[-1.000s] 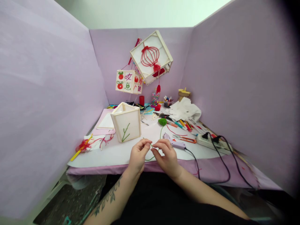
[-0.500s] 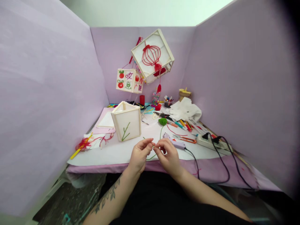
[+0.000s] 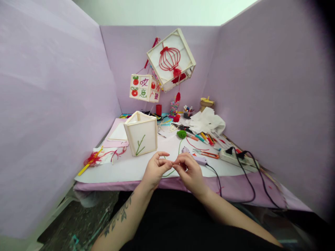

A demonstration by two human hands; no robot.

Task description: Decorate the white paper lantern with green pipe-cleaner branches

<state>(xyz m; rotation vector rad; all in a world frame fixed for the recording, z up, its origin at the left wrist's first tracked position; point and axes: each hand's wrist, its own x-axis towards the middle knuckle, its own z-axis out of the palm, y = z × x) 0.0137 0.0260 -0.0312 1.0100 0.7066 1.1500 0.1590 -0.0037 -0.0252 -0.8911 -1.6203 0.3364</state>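
Observation:
Close together over the front of the table, both of my hands work at a strand of green yarn (image 3: 170,173). My right hand (image 3: 190,171) is closed, thumb and index finger pinched on the yarn. The left thumb meets those fingertips; my left hand (image 3: 156,169) is curled round the yarn, its index finger raised off the thumb. The bit between the fingertips is too small to make out. From the hands the strand runs back to a green yarn ball (image 3: 181,134). A white three-sided lantern frame (image 3: 146,134) with a green branch shape on its front stands beyond my left hand.
A lilac glue gun (image 3: 199,160), orange-handled snips (image 3: 209,154) and a corded power strip (image 3: 237,159) lie to the right. Markers (image 3: 206,138) and crumpled white paper (image 3: 206,120) are behind them. Red yarn on a yellow stick (image 3: 91,160) lies left. Decorated lanterns (image 3: 171,61) hang above.
My left index finger has lifted away from the thumb, opening a gap between them. The right hand keeps its pinch nearly in place. The lantern frame has stayed where it stood.

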